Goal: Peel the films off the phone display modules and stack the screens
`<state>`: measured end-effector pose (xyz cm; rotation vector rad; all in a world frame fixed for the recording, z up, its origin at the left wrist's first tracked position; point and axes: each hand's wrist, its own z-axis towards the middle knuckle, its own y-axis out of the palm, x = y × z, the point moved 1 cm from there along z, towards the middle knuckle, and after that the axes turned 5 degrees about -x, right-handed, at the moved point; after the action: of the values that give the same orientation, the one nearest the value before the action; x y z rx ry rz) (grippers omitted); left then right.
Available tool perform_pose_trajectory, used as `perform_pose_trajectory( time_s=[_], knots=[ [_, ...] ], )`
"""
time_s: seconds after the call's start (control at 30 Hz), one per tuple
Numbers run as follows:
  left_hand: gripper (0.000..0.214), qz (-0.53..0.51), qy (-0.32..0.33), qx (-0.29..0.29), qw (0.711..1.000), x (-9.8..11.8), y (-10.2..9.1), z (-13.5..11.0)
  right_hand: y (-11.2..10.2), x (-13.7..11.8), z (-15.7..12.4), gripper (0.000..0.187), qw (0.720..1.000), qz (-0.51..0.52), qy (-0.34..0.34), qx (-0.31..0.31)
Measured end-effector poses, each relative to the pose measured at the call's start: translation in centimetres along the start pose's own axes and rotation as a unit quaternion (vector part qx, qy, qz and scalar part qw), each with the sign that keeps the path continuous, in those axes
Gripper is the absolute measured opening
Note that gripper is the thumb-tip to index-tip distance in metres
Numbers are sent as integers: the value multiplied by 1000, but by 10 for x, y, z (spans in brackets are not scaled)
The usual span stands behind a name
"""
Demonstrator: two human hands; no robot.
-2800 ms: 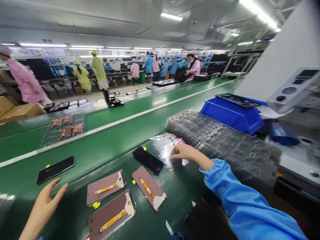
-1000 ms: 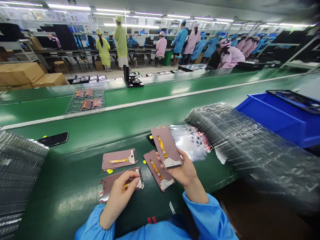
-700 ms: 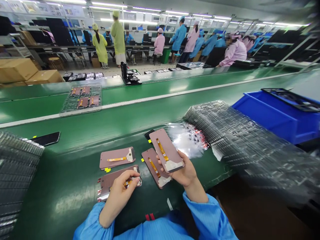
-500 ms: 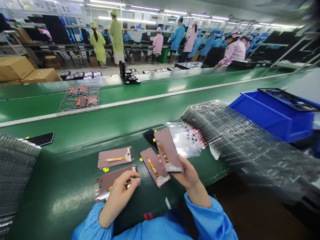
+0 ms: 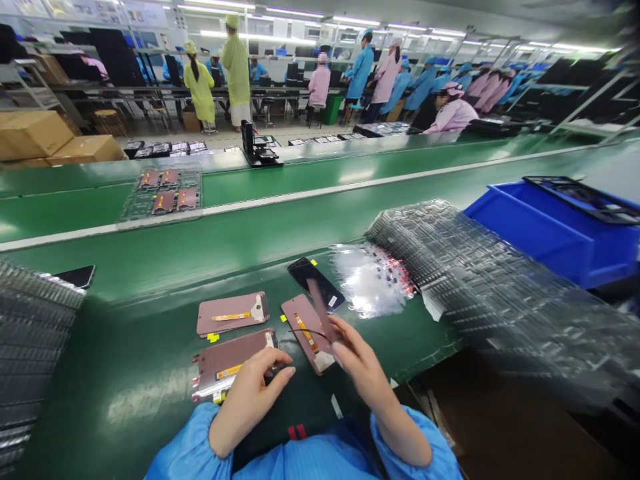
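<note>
My right hand (image 5: 357, 357) grips a phone screen (image 5: 320, 303) with a brownish back, turned nearly edge-on and blurred. A thin dark strip (image 5: 307, 331) shows beside it, over another brownish phone screen (image 5: 299, 319) with an orange flex cable that lies on the bench. My left hand (image 5: 255, 390) hovers at the right end of a phone screen in clear film (image 5: 210, 367), thumb and fingers apart, with nothing visible between them. Behind that lie stacked screens (image 5: 205, 317) with a yellow tab. A black phone screen (image 5: 310, 277) rests face up beyond my right hand.
Clear plastic bags (image 5: 367, 287) lie by a long stack of clear trays (image 5: 440, 240). A blue bin (image 5: 540, 220) stands at the right. More stacked trays (image 5: 30, 347) rise at the left. Across a white rail (image 5: 260, 200), a tray (image 5: 133, 203) holds several screens. Co-workers sit and stand farther off.
My right hand has tilted its phone screen from showing its back to nearly edge-on, uncovering the black screen behind. My left thumb and fingers have moved apart, slightly right.
</note>
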<state>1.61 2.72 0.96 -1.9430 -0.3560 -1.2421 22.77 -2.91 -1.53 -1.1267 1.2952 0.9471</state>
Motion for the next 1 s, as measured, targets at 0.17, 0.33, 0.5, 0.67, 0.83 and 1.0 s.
perform_pose_trajectory(
  time_s=[0.17,0.33,0.5,0.67,0.83,1.0],
  knots=[
    [21,-19,-24,-18,999,-2,4,1,-14,-14,6,62,970,185,95,-128],
    [53,-193,-64,-46,978,-15,23,2,-12,7,17,47,993,5,83,-84],
    [99,-358,-92,-75,926,-18,44,9,1,34,22,42,984,-168,55,20],
    [116,-412,-86,-89,903,-9,50,16,4,35,26,39,940,-332,23,71],
    [116,-416,-89,-94,900,-9,49,16,-11,20,40,31,902,-427,-2,67],
    [118,-405,-80,-92,906,-10,49,17,-20,11,54,25,869,-491,15,65]
  ],
)
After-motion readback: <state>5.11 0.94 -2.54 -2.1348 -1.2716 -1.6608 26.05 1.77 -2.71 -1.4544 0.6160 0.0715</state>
